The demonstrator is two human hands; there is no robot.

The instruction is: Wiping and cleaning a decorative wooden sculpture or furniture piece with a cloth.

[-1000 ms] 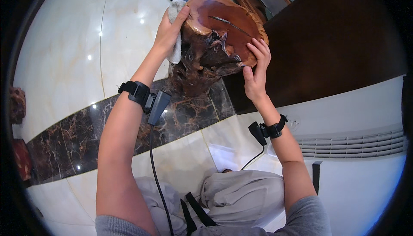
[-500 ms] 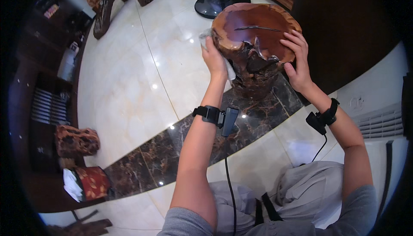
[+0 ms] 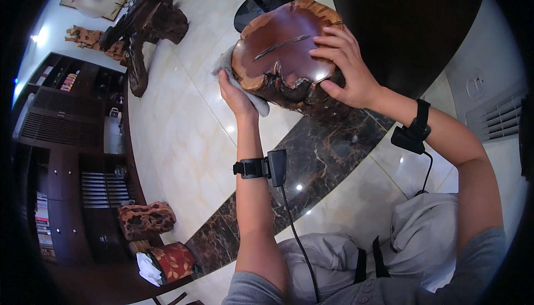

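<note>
A stool (image 3: pixel 286 43) made from a tree stump has a polished reddish-brown top, a pale rim, a dark crack and rough bark sides. My left hand (image 3: pixel 238 98) presses a grey cloth (image 3: pixel 257 103) against its left side, just under the rim; the cloth is partly hidden by my palm. On the right, my right hand (image 3: pixel 347 68) grips the stool, with its fingers spread over the top and the thumb at the near edge. Both wrists wear black straps with small black boxes and cables.
Behind the stool stands a round black base (image 3: pixel 266 6) with a pole. A large dark brown surface (image 3: pixel 397 27) rises at the right. At left are dark cabinets (image 3: pixel 67 155), a carved wood block (image 3: pixel 146 220) and a red tissue box (image 3: pixel 177 261). Driftwood furniture (image 3: pixel 164 21) stands farther back.
The view has turned, so the stool appears farther left and its top crack slants more. My right hand reaches farther over the top. The cloth stays against the left side.
</note>
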